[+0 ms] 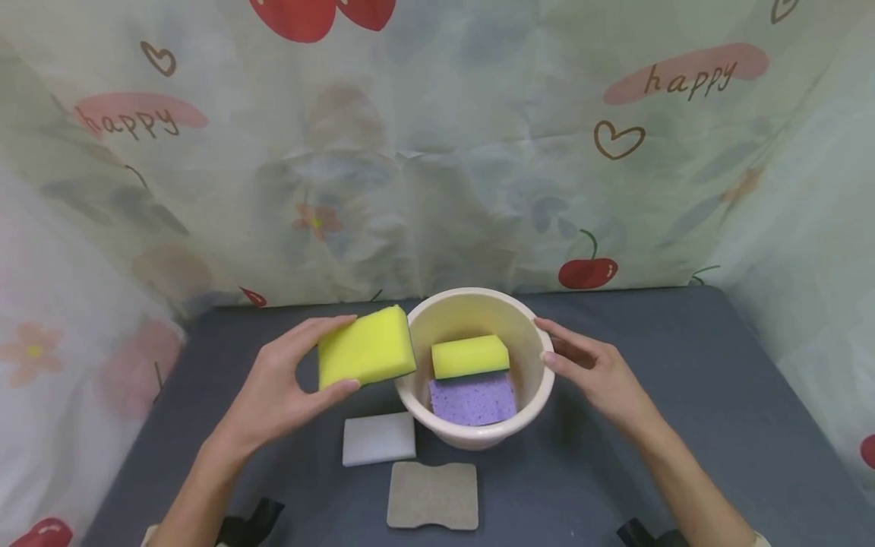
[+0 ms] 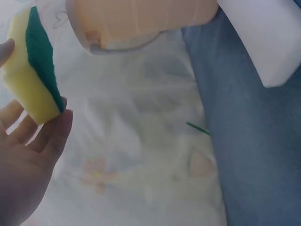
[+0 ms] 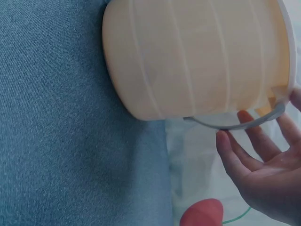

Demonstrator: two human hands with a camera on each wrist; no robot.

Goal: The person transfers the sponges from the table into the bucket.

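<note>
In the head view, my left hand (image 1: 276, 391) grips a yellow sponge (image 1: 365, 346) between thumb and fingers, raised at the left side of a cream bucket (image 1: 472, 437). The left wrist view shows the sponge's green scouring side (image 2: 41, 54). My right hand (image 1: 595, 376) holds the bucket's right rim, its thumb on the edge. From the right wrist view, the other fingers lie along the bucket's outer side by its grey handle (image 3: 235, 127). Inside the bucket, a second yellow sponge (image 1: 469, 357) leans over a purple sponge (image 1: 473, 399).
Left of the bucket's base, a white rectangular block (image 1: 379, 439) lies on the dark tabletop (image 1: 683, 395). A grey-beige pad with notched long sides (image 1: 433, 496) lies nearer the front. Behind the table hangs a printed curtain (image 1: 437, 152).
</note>
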